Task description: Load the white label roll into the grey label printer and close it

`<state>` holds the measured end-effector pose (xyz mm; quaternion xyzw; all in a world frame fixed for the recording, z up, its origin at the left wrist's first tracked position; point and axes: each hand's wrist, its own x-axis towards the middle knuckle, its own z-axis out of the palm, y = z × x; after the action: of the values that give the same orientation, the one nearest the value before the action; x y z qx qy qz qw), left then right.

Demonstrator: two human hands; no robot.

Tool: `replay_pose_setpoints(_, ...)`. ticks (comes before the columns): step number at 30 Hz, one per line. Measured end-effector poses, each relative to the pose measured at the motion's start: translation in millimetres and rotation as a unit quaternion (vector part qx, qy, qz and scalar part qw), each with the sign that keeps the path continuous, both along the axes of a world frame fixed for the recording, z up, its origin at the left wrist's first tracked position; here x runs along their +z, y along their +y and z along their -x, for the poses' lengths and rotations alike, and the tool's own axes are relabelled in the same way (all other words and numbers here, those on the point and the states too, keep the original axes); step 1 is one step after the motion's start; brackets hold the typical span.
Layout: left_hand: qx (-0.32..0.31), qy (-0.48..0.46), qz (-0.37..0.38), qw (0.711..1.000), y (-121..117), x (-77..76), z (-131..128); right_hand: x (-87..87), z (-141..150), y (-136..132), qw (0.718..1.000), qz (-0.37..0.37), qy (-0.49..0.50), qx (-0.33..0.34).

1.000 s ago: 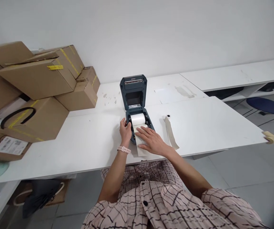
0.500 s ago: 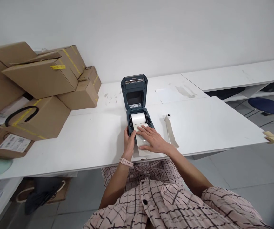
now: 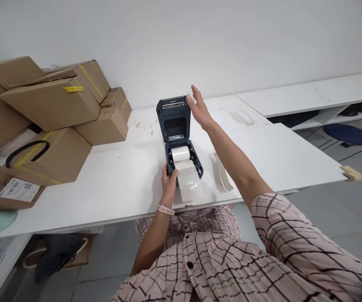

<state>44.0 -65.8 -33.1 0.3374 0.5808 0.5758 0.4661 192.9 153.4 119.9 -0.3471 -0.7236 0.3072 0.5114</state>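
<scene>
Near the front edge of the counter point(image 3: 124, 188), our left hand point(image 3: 168, 186) grips the printer point(image 3: 178, 143); our right hand point(image 3: 200, 110), spread, touches its raised lid point(image 3: 175, 125).

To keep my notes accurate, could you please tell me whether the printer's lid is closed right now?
No, the lid stands raised, leaving the white paper roll in front of it exposed.

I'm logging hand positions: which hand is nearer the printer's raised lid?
The right hand: it is at the upper right corner of the raised lid. The left hand is lower, at the near left side of the printer base.
</scene>
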Motion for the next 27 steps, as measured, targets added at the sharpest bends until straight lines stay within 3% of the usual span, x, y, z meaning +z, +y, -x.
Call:
replay_pose_setpoints(3,-0.001,0.002,-0.009,1.0,0,-0.8,1,17.0,16,43,0.997,0.073,0.023,0.033)
replay_pose_setpoints(5,-0.001,0.003,-0.013,1.0,0,-1.7,1,21.8,21,50,0.991,0.113,0.037,0.06)
replay_pose_setpoints(7,-0.007,0.005,-0.016,1.0,0,-2.9,1,21.9,20,40,0.988,0.118,0.058,0.077)
replay_pose_setpoints(10,-0.004,0.001,-0.006,1.0,-1,-4.5,3,12.4,12,-2,0.99,0.074,0.099,0.07)
replay_pose_setpoints(14,0.034,-0.043,0.015,0.998,-5,-0.1,11,-22.5,-4,-84,0.99,0.038,0.132,0.033)
replay_pose_setpoints(18,0.044,-0.038,-0.023,0.998,-7,19.2,14,-71.4,-21,-148,0.993,0.074,0.089,-0.004)
replay_pose_setpoints(22,-0.005,-0.015,-0.008,1.0,-3,37.8,7,-109.6,-29,-171,0.97,0.218,0.101,-0.036)
replay_pose_setpoints(25,-0.029,-0.025,0.029,0.999,-3,39.2,5,-126.9,-27,-175,0.922,0.356,0.155,-0.01)
replay_pose_setpoints(27,-0.038,-0.035,0.037,0.998,-5,35.4,5,-133.7,-25,-179,0.898,0.399,0.183,0.011)
